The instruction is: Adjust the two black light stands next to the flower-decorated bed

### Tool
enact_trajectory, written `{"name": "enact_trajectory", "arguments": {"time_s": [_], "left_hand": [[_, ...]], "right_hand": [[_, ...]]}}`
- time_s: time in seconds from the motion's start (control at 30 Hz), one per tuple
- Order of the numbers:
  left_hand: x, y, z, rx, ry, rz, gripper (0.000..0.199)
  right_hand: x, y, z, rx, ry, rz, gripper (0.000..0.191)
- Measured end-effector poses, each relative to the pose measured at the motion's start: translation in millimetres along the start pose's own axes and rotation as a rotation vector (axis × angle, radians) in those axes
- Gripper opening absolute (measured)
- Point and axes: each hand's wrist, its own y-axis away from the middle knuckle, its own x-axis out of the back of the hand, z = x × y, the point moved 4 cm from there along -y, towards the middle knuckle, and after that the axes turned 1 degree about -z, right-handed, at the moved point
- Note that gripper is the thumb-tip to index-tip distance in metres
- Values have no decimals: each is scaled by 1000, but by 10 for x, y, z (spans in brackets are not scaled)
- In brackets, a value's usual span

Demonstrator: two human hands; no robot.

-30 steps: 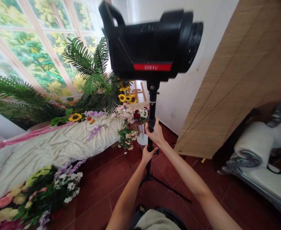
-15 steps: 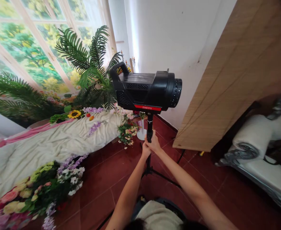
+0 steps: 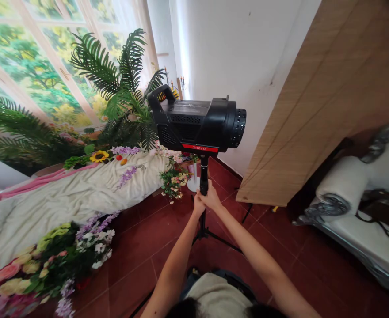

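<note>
A black studio light (image 3: 197,126) with a red stripe is mounted on top of a black stand (image 3: 203,225), its round front end pointing right. My left hand (image 3: 199,204) is closed around the stand's pole a little under the light. Just above and to the right, touching it, my right hand (image 3: 211,195) wraps the same pole. The fingers of both hands are partly hidden behind the pole and each other. The stand's legs spread over the red tiled floor.
At left, a couch with a cream cloth (image 3: 115,181) bears flowers, and a bouquet (image 3: 58,256) stands before it. Palm fronds (image 3: 128,75) rise behind the light. On the right are a wooden panel (image 3: 280,132) and a white sofa (image 3: 343,190) with silver trim.
The light, the stand and both hands appear slightly further left, as does the whole room in view. Both hands keep their hold on the pole.
</note>
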Motion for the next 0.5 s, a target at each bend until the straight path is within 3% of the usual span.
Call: {"name": "enact_trajectory", "arguments": {"time_s": [0.13,0.3,0.43,0.5], "left_hand": [[-37,25,17,-14,-16,-74,27],[-39,56,74,8,-89,-15,35],[-45,63,90,49,-95,-9,36],[-36,64,85,72,-100,13,37]], "right_hand": [[133,346,243,17,-2,36,57],[147,732,682,-273,-112,73,36],[84,679,722,-352,-109,60,44],[68,600,716,-455,-242,55,46]]}}
